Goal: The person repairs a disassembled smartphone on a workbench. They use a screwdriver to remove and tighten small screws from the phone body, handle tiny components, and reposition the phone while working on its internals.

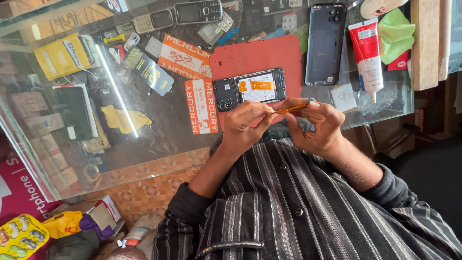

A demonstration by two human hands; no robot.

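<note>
Grip, left hand [245,123]: fingertips pinched on the near end of a thin orange flex ribbon [291,109], just below the centre of the frame.
Grip, right hand [317,126]: fingers curled round the other end of the same ribbon, a ring on one finger; both hands clenched on it, just above the striped shirt [288,207].
Work in hand: the ribbon is held clear of the phone, touching nothing else that I can see.
Opened phone [250,88]: lies face down on a red mat [255,55] at frame centre, just beyond the hands; battery and an orange strip across it are exposed.
Done so far, by my reading: back cover [326,43] is already off and set aside at upper right of centre, inner side up.
Left to do, by my reading: the phone is not yet closed; whether the ribbon came out of it or is to go in cannot be told.
Adhesive tube [368,55]: white with a red top end, lying on the glass counter [159,130] at upper right, nozzle toward the person, beside a green cloth [397,31].
Containers: the counter is a glass display case; below the pane, left half of the frame, lie boxed accessories, a yellow package [60,55] and dark phone-like shapes, blurred by glare.
Top edge: two keypad phones [178,15] rest on the glass.
</note>
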